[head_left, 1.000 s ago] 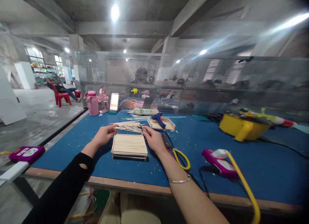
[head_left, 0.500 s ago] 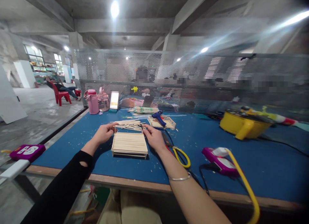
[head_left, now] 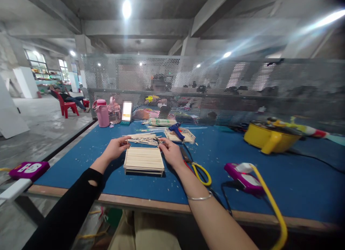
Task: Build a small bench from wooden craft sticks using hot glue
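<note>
Stick frame on table | left hand, right hand at far corners | grips: cannot tell

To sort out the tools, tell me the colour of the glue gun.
The glue gun is blue; it shows best in the head view.

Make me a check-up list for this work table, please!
Surface: blue tabletop, dotted with tiny pale bits.
Things: low stick frame; loose sticks behind it.
Clutter: blue glue gun on a stick tray; yellow-handled tool.
Left hand: fingers at the frame's far left corner, grip unclear.
Right hand: fingers at its far right corner, grip unclear.
Cables: yellow cable from purple power block crosses the front edge.
Surroundings: mesh screen behind; person on red chair, left.
</note>
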A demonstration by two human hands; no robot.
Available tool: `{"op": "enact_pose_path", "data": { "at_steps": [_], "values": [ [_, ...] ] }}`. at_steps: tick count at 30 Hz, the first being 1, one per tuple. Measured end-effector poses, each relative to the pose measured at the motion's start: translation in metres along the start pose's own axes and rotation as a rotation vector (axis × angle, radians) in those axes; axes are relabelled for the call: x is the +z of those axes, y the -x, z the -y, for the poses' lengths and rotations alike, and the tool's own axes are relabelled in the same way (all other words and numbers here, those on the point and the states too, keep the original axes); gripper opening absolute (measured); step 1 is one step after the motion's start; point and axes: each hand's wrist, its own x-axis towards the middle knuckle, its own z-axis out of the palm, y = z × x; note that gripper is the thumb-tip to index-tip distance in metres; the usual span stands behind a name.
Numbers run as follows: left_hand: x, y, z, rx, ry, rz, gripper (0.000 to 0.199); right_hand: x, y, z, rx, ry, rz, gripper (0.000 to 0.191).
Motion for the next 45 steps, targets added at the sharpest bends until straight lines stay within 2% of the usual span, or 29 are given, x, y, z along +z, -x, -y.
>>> {"op": "enact_pose_path", "data": {
  "at_steps": [11, 22, 45],
  "values": [
    [-0.0021, 0.0016, -0.0020, 0.024, -0.007, 0.019, 0.050, -0.0004, 0.0000, 0.0012, 0.000, 0.046, 0.009, 0.031],
    [-0.0032, 0.0026, -0.0070, 0.029, -0.072, 0.021, 0.057, -0.0019, 0.0003, 0.0025, -0.007, 0.058, 0.017, 0.032],
    [-0.0012, 0.0034, -0.0070, 0.036, -0.025, 0.002, 0.049, -0.0022, 0.0007, 0.0046, 0.000, 0.069, 0.019, 0.031]
  ]
}}
